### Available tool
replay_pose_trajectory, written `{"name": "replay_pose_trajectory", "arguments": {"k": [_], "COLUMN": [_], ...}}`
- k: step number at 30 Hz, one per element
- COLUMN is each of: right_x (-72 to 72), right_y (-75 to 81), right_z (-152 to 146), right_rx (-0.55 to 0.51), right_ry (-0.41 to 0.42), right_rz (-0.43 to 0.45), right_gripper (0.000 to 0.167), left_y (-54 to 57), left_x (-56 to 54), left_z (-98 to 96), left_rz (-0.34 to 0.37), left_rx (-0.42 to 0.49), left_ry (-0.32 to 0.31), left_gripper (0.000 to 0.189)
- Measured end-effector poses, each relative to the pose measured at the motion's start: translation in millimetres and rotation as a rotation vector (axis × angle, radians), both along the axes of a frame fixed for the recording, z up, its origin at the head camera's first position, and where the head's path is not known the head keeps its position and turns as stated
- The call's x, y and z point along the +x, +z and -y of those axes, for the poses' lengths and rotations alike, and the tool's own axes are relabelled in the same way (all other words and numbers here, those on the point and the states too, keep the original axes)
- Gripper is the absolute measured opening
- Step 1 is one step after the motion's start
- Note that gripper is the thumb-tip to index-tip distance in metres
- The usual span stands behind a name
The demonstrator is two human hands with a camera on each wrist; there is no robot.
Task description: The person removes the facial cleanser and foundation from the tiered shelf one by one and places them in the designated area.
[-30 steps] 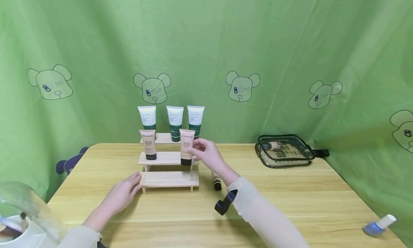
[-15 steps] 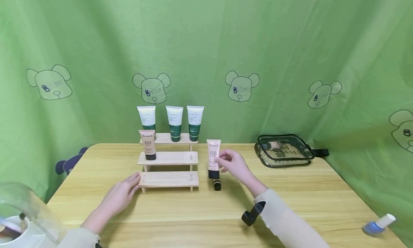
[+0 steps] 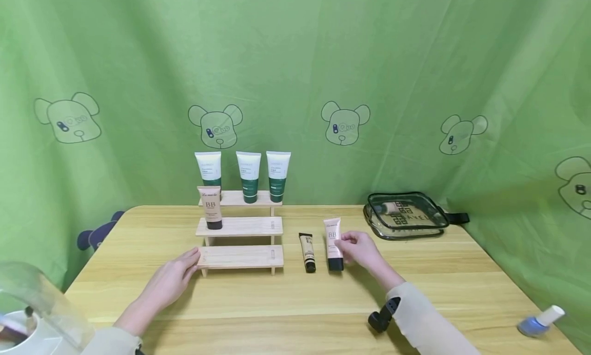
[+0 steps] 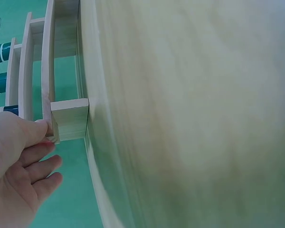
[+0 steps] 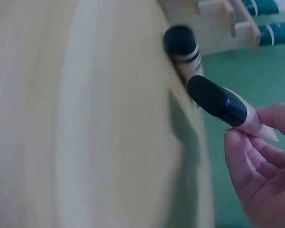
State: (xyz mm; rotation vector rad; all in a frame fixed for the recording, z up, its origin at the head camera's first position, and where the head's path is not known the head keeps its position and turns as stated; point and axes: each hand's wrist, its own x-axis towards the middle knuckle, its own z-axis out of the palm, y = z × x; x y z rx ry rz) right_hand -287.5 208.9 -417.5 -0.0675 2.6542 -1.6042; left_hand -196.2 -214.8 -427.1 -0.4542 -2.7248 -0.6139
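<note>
My right hand pinches a pink BB cream tube between thumb and fingers, black cap downward. In the right wrist view the tube hangs above the table, its shadow on the wood. To its left a small beige tube with a black cap lies on the table. My left hand pinches the left end of the lowest step of a three-step wooden stand. Another BB cream tube stands at the left of the middle step. Three white-and-green tubes stand on the top step.
A clear zip pouch with things inside lies at the back right. A blue nail polish bottle is at the front right. A clear-domed white brush holder stands at the front left. Green cloth hangs behind the table.
My right hand has carried the BB cream tube from the middle step rightward and down, past the small beige tube, which is now uncovered. My left hand stays at the stand.
</note>
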Motion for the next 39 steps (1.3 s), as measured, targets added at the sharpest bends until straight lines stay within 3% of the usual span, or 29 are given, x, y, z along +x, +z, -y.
{"name": "replay_pose_trajectory", "arguments": {"k": [10, 26, 39], "right_x": [-9.7, -11.3, -9.1], "right_y": [-19.9, -19.1, -17.8], "right_z": [-17.0, -20.0, -24.0], "right_rx": [-0.032, -0.031, -0.008], "right_ry": [0.0, 0.066, 0.081], "right_rz": [0.116, 0.179, 0.171], "right_gripper": [0.037, 0.04, 0.037], "left_y": [-0.3, 1.6, 1.1], "left_x": [-0.8, 0.0, 0.4], "left_z": [1.1, 0.3, -0.3], "left_rz": [0.001, 0.019, 0.008], "left_rx": [-0.003, -0.004, -0.005], "left_ry": [0.001, 0.005, -0.002], "left_gripper": [0.036, 0.035, 0.035]}}
